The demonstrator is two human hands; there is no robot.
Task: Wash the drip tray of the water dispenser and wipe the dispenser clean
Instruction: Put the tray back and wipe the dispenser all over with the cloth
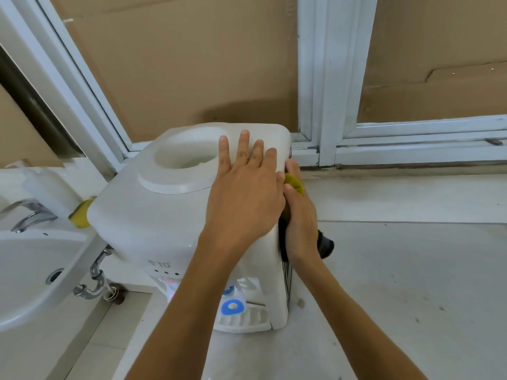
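A white tabletop water dispenser (153, 215) stands on the pale floor, seen from above, with its round bottle well on top. My left hand (247, 187) lies flat with straight fingers on the top right of it. My right hand (299, 215) grips a yellow sponge or cloth (295, 183) against the dispenser's right side, near the back corner. The white drip tray (241, 320) sits in place at the dispenser's foot, under the blue tap levers (231, 307).
A white washbasin (33, 270) with a chrome tap (27, 212) and drain pipe hangs at the left. Another yellow sponge (79, 213) lies by the basin behind the dispenser. A dark object (326, 244) pokes out beside my right wrist. White window frames and cardboard panels stand behind.
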